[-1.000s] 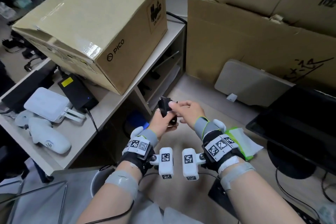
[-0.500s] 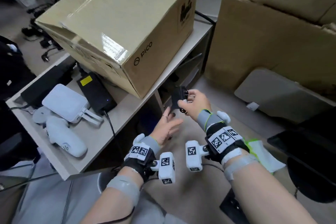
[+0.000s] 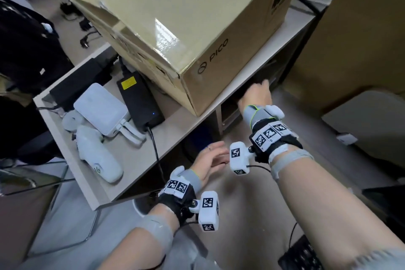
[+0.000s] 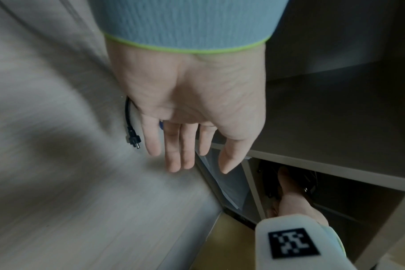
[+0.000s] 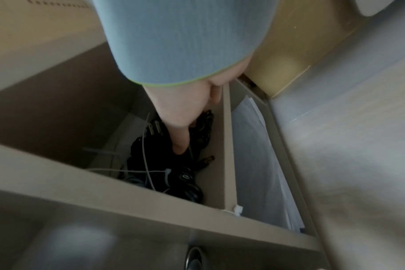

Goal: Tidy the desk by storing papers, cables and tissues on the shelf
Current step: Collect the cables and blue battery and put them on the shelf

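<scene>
My right hand [image 3: 259, 87] reaches into a dark compartment of the beige shelf [image 3: 252, 61], under the board that carries the big box. In the right wrist view the right hand [image 5: 190, 138] grips a black cable bundle [image 5: 164, 164] lying in that compartment among thin white wires. White papers [image 5: 261, 164] stand in the neighbouring slot behind a divider. My left hand [image 3: 215, 156] hovers over the desk, fingers straight, holding nothing. In the left wrist view the left hand [image 4: 185, 146] is open, with a loose black cable plug [image 4: 132, 135] on the desk beside it.
A large PICO cardboard box [image 3: 186, 17] sits on the shelf top beside a black power adapter [image 3: 140, 98], a white device [image 3: 100, 107] and a white controller [image 3: 98, 160]. Flat cardboard [image 3: 350, 39] leans at the right. A keyboard corner [image 3: 302, 254] lies near my right forearm.
The left hand let go of the black cable and dropped back, open. The right hand carried the cable forward and up into the shelf compartment. The head view swung left.
</scene>
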